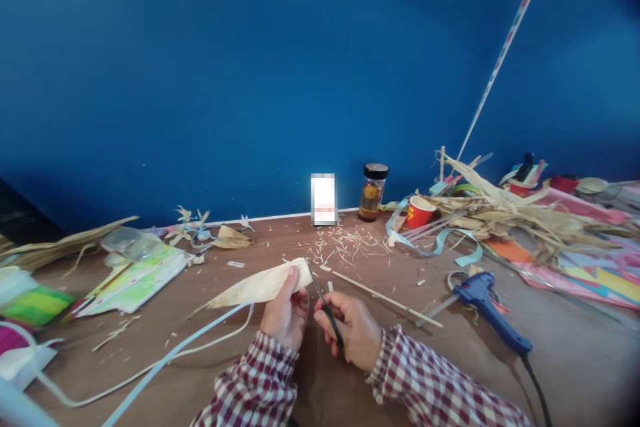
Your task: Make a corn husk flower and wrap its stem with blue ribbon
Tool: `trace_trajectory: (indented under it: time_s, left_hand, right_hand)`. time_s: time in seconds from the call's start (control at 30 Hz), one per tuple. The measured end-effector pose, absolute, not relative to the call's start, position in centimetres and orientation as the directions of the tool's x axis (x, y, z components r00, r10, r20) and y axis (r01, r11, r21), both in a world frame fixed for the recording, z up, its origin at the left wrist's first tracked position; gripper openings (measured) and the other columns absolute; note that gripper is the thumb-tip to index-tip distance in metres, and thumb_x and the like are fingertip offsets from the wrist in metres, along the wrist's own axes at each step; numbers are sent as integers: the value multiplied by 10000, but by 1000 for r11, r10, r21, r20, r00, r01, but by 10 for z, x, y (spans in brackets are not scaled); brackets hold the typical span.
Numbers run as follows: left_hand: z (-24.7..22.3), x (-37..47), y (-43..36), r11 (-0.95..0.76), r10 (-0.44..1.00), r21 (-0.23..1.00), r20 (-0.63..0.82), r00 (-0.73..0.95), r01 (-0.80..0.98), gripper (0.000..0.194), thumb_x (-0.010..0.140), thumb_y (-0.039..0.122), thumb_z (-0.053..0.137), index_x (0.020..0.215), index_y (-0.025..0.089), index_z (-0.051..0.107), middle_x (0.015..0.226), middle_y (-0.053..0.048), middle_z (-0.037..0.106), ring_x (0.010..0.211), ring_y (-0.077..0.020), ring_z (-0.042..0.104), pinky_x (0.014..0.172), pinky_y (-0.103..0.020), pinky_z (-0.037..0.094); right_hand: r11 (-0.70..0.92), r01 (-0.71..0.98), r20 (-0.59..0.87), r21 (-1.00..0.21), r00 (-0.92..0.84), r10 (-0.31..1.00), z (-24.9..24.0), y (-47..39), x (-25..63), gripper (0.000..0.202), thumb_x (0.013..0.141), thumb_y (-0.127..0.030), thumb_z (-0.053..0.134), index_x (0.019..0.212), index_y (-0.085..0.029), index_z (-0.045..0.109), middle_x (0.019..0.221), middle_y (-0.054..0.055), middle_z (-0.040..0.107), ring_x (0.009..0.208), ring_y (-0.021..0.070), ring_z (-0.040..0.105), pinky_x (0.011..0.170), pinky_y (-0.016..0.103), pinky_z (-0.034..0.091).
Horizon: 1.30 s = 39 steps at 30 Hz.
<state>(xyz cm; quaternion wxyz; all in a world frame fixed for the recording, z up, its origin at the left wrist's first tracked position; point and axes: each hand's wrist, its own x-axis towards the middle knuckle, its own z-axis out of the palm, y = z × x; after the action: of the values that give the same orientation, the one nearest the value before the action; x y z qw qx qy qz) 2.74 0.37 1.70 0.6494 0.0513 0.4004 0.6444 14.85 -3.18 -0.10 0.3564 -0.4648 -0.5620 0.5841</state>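
Note:
My left hand (287, 312) pinches a pale dried corn husk (257, 285) between thumb and fingers, its tapered tip pointing left. In my right hand (353, 328) is a pair of scissors (323, 297) with black handles. Their blades reach up to the husk's right end; whether they touch it I cannot tell. Small pale clippings (345, 245) lie scattered on the brown table just beyond my hands. A thin wooden stick (385, 297) rests on the table to the right of the scissors.
At the right lies a blue glue gun (490, 307) with its cord. Behind it are a red paper cup (420, 212), a dark-lidded jar (373, 193) and heaped husks (500, 207). A painted sheet (135, 283) lies left; a pale blue strip (185, 353) arcs across the left foreground. A blue partition (250, 93) stands behind.

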Motion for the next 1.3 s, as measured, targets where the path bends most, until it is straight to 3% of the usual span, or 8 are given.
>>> trace_trajectory:
  time_s: [0.17,0.4,0.9,1.1,1.2,1.3]
  left_hand:
    - [16,29,2,191,884,611,-448,-136,-768,101,719,130,638,804,122,584,616,5,622,397,-51,536,368,-126,457]
    - [4,35,-3,270,916,653,-400,-20,-707,118,719,214,642,750,125,571,480,9,566,370,-99,526,366,-191,464]
    - [2,40,-7,285,914,625,-406,9,-726,140,705,228,652,775,129,581,492,3,596,376,-110,553,377,-196,483]
    - [1,38,-4,254,916,638,-400,-31,-727,125,704,155,652,804,114,588,590,-26,640,426,-101,575,393,-175,483]
    - [2,35,-2,230,916,677,-393,-80,-699,161,694,115,653,847,105,604,678,-36,661,465,-82,580,372,-141,454]
    - [4,33,-1,235,900,717,-416,-132,-656,174,680,83,652,849,107,615,674,-25,657,467,-75,573,357,-133,437]
  right_hand:
    - [-172,55,-180,-984,-325,928,-4,-28,146,396,731,-527,522,920,-182,478,549,-63,502,369,54,456,282,120,299]
    - [-135,4,-128,-991,-334,934,-6,-22,152,379,750,-521,510,902,-175,472,552,-64,503,379,48,463,303,118,312]
    - [-131,9,-129,-991,-277,952,-5,-24,149,377,757,-546,487,850,-181,478,527,-67,471,354,44,418,284,121,260]
    - [-76,9,-76,-997,-250,965,-4,-21,149,336,756,-492,520,819,-163,497,486,-73,448,357,46,400,351,161,340]
    - [-36,84,-50,-996,-169,984,1,-14,161,345,740,-454,544,931,-176,471,523,-62,503,369,73,434,373,197,366]
    - [93,311,97,-946,-3,995,6,-5,180,331,695,-377,600,929,-206,440,566,-50,555,428,104,481,438,228,390]
